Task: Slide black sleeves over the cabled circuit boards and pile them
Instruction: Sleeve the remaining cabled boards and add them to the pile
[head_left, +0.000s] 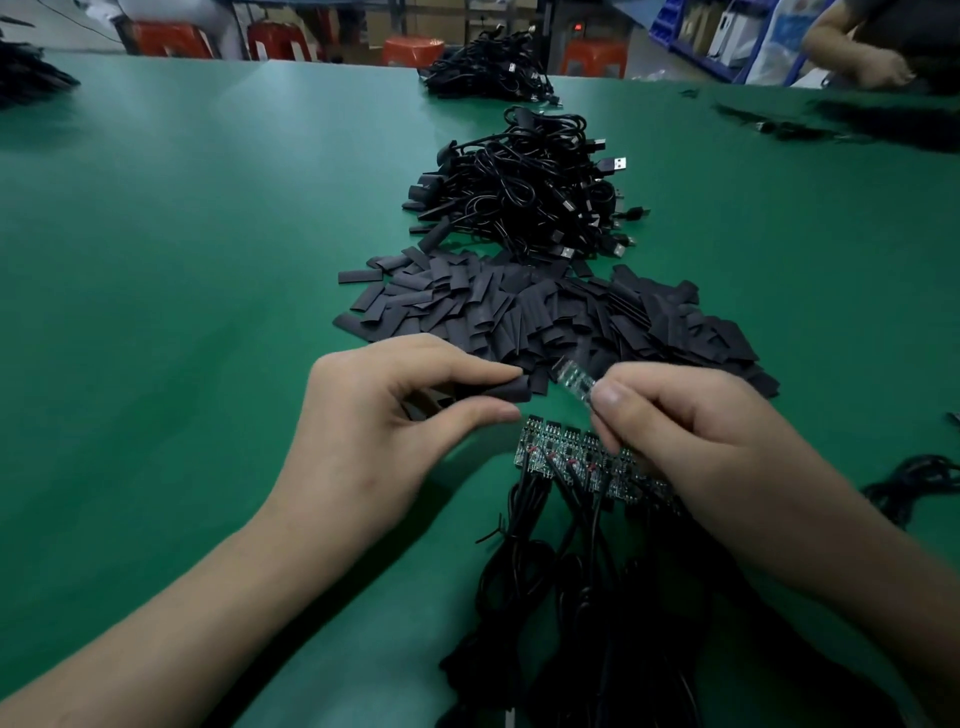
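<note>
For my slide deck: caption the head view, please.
Left hand pinches a black sleeve, right hand a circuit board, over a green table.

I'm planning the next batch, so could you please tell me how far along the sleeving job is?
Looks done: a pile of sleeved cables sits beyond the loose sleeves. In hand: the left hand pinches one black sleeve while the right hand holds a bare circuit board, its tip just short of the sleeve's mouth. Left: a row of unsleeved boards lies near the hands, cables trailing toward the person.
</note>
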